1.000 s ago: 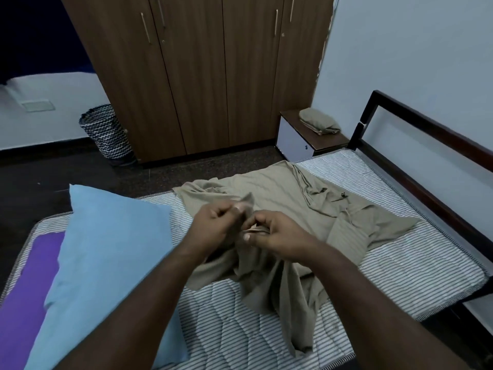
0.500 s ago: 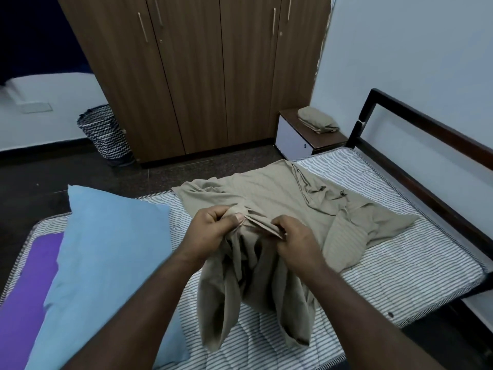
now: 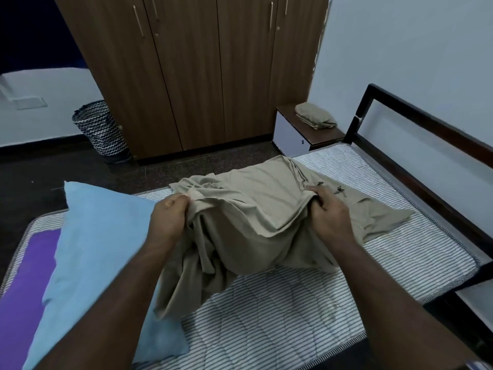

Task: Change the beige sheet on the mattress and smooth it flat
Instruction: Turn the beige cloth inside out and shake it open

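A crumpled beige sheet (image 3: 256,209) lies bunched on the bare striped mattress (image 3: 306,316). My left hand (image 3: 169,218) grips one stretch of its edge near the pillow. My right hand (image 3: 329,217) grips the same edge further right, fingers curled into the cloth. The sheet's edge runs between the two hands, lifted above the mattress, and loose folds hang down below it. The far part of the sheet rests on the mattress towards the headboard side.
A light blue pillow (image 3: 101,263) lies at my left on a purple cloth (image 3: 24,284). A folded beige cloth (image 3: 314,118) sits on a nightstand (image 3: 298,137). A dark bed frame (image 3: 426,140) runs along the right wall; a wardrobe (image 3: 200,70) and zigzag basket (image 3: 100,126) stand beyond.
My hands have moved apart along the sheet's edge, left hand leftward and right hand rightward, spreading the bunched cloth wider and lifting it.
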{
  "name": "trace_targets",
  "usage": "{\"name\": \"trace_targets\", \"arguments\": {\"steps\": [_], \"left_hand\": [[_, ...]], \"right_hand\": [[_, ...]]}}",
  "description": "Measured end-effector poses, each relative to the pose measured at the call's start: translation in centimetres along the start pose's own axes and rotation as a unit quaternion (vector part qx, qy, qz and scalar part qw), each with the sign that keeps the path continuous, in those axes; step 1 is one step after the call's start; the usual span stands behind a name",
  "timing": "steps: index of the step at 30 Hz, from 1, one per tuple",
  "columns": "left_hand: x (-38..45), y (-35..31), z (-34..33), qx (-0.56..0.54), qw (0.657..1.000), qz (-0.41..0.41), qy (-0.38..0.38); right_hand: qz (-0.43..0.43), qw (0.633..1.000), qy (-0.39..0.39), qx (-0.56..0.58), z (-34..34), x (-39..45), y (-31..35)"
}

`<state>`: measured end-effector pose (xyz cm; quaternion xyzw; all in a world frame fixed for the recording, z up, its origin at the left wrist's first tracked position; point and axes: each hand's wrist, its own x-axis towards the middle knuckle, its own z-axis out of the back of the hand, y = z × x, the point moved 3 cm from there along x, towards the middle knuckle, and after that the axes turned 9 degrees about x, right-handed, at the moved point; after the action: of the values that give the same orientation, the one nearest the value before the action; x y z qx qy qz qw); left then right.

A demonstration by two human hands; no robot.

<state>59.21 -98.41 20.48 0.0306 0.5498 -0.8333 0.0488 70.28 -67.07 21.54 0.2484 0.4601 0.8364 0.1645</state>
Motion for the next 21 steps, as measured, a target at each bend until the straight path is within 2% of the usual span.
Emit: {"name": "trace_targets", "arguments": {"steps": [3,7,8,10,12,13,17,21], "left_hand": [[-0.1,-0.3,0.2,0.032,0.998,-0.013,-0.055],[-1.5,-2.3,0.5,0.054,0.992,-0.071,-0.092],[-2.2,-3.2,0.2,0.052,0.990,-0.110,-0.073],[-3.4,-4.5,-1.5,0.067,0.977,-0.201,0.031],[-5.0,-5.2,-4.0,0.113,0.951,-0.240,0.158],[-5.6,-5.2,-4.9,0.139,0.943,-0.239,0.184],[-4.8,-5.1,-4.7,0.161,0.950,-0.233,0.136],[-4.3,-6.3,-3.3,0.161,0.948,-0.243,0.127]], "right_hand": [[0.058,0.997,0.043,-0.016,-0.7,0.6,2.6],[0.029,0.994,0.099,-0.028,-1.0,1.4,4.7],[0.020,0.991,0.130,-0.025,-1.3,1.6,5.2],[0.018,0.981,0.194,-0.015,-2.5,1.7,6.4],[0.035,0.970,0.240,-0.016,-3.8,1.6,7.6],[0.043,0.966,0.255,-0.010,-4.3,1.5,8.2],[0.060,0.962,0.266,0.011,-4.3,1.7,9.1],[0.140,0.969,0.202,-0.037,-3.9,1.5,8.3]]}}
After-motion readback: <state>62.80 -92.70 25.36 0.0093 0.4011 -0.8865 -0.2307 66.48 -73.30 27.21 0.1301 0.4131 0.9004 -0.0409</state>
